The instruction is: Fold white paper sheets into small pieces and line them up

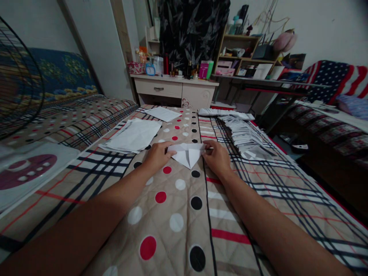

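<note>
White paper [194, 154], folded, points toward you; your left hand [157, 156] and right hand [217, 158] each pinch one end, grip closed, over the quilt [172, 203].

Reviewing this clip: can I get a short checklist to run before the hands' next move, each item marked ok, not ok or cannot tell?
1. Left hand on the paper: ok, pinching its left end.
2. Right hand on the paper: ok, pinching its right end.
3. Paper's point facing the wearer: ok.
4. Creases sharp: cannot tell, too small to see.
5. Stack at left squared up: not ok, its edges are uneven.
6. Pile at right apart from the right hand: ok.
</note>
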Demonstrator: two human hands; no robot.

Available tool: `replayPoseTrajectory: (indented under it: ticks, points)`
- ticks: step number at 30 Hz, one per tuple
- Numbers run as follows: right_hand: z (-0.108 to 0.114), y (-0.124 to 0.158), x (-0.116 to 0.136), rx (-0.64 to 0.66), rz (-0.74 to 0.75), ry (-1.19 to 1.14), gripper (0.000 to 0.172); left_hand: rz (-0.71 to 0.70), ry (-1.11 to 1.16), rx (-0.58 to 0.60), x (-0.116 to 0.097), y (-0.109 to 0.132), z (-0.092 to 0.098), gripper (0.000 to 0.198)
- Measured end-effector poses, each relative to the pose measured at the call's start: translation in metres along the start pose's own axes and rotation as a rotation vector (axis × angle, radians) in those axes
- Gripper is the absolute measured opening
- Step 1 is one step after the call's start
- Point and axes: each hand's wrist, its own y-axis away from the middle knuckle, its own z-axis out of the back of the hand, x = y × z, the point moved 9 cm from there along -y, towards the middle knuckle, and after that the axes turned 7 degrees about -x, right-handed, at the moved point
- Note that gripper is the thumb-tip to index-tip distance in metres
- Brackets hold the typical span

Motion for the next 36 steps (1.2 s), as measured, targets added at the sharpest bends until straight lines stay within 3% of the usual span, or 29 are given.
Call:
replayPoseTrajectory:
  ticks: [4, 13, 23, 31, 36]
  points:
    - [-0.003, 0.000, 0.007, -0.021, 0.124, -0.078, 0.053, -0.026, 0.016, -0.004, -0.003, 0.001, 0.000, 0.036]
    - [-0.011, 0.002, 0.025, 0.035, 0.312, -0.209, 0.050, -0.252, -0.015, -0.052, -0.028, 0.002, 0.006, 0.037]
    - [-0.005, 0.004, 0.042, 0.033, 0.419, -0.180, 0.049, -0.312, -0.055, -0.031, -0.040, 0.005, 0.004, 0.044]
    - [-0.005, 0.005, 0.044, 0.049, 0.412, -0.083, 0.022, -0.402, -0.108, -0.029, -0.046, 0.009, 0.001, 0.025]
    - [-0.006, 0.006, 0.040, 0.092, 0.388, -0.045, 0.017, -0.455, -0.156, -0.002, -0.050, 0.014, -0.001, 0.021]
